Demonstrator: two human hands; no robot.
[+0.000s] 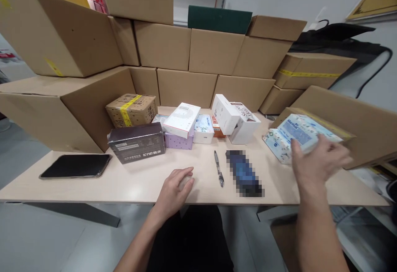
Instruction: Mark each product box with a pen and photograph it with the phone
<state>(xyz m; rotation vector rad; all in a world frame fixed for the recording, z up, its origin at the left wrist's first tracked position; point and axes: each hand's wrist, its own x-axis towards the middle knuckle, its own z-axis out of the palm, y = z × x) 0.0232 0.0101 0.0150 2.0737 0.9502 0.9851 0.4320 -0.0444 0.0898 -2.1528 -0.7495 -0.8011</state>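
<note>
My left hand (175, 191) rests at the table's front edge, thumb and fingers apart, holding nothing I can see. Slightly blurred, my right hand (321, 160) is in front of a light-blue tissue pack (302, 129) on the right; its fingers are spread, and I cannot tell whether they touch the pack. Another piece of patterned blue packaging (276, 143) lies against its left side. Between my hands are a pen (218, 168) and a pixelated dark-blue flat object (243, 172).
A black phone (76, 166) lies on the left of the table (133, 181). Nearer the middle stand a dark box (138, 141), a taped carton (132, 110), a purple box (180, 140) under a white box (182, 119), and more white boxes (245, 127). Stacked cardboard boxes (186, 85) wall the back.
</note>
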